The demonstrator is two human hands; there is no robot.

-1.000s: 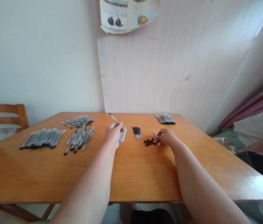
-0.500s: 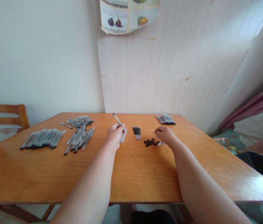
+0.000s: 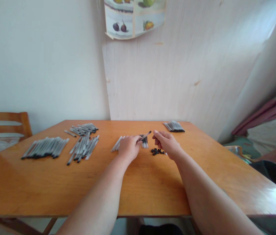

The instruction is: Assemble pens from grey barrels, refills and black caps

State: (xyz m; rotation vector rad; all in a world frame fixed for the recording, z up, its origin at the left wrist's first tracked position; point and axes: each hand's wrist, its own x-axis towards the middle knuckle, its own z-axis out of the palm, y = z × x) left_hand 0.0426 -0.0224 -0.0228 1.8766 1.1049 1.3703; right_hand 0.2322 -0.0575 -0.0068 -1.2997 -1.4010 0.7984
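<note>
My left hand (image 3: 128, 148) is closed around a thin grey pen (image 3: 145, 135) whose tip points right, and several clear pen barrels (image 3: 117, 144) stick out to its left. My right hand (image 3: 166, 142) hovers just right of the pen tip with thumb and fingers pinched together; what they hold is too small to make out. Below it lies a small heap of black caps (image 3: 156, 151) on the wooden table (image 3: 138, 182). A short bundle of black-tipped refills (image 3: 145, 141) lies between the two hands.
Piles of grey pens lie at the left (image 3: 45, 147), centre-left (image 3: 83, 147) and behind (image 3: 84, 128). Another bundle (image 3: 174, 126) sits at the far right by the wall. A wooden chair (image 3: 4, 124) stands at the left. Cloth and a dark bin (image 3: 272, 169) are at the right.
My left hand swung the pen from pointing up-left to pointing right. My right hand lifted off the caps and moved left toward the pen tip. The camera tilted slightly.
</note>
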